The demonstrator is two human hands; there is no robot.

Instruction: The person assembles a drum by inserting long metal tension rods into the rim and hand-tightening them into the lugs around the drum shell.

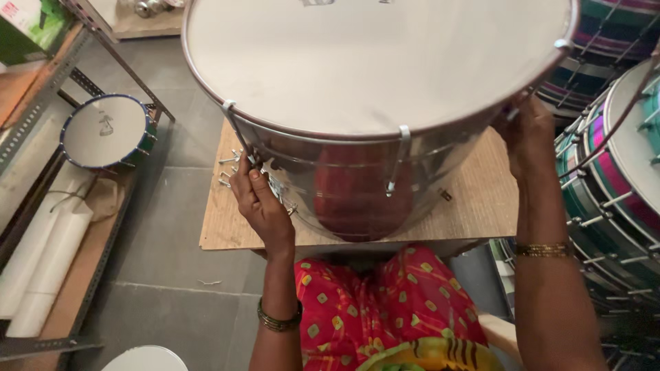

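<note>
Drum (357, 103) — smooth white skin, shiny steel shell | both hands gripping rods

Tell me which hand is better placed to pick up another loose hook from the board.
Left, probably. The left hand rests beside the loose metal hooks; the right hand is up at the drum rim opposite.

Both my forearms reach forward and up, well apart, each with bangles at the wrist. My left hand (260, 203) shows its back, fingers curled inward in a closed grip. My right hand (528, 134) is raised higher, fingers bent at the top; its grip is partly hidden.
</note>
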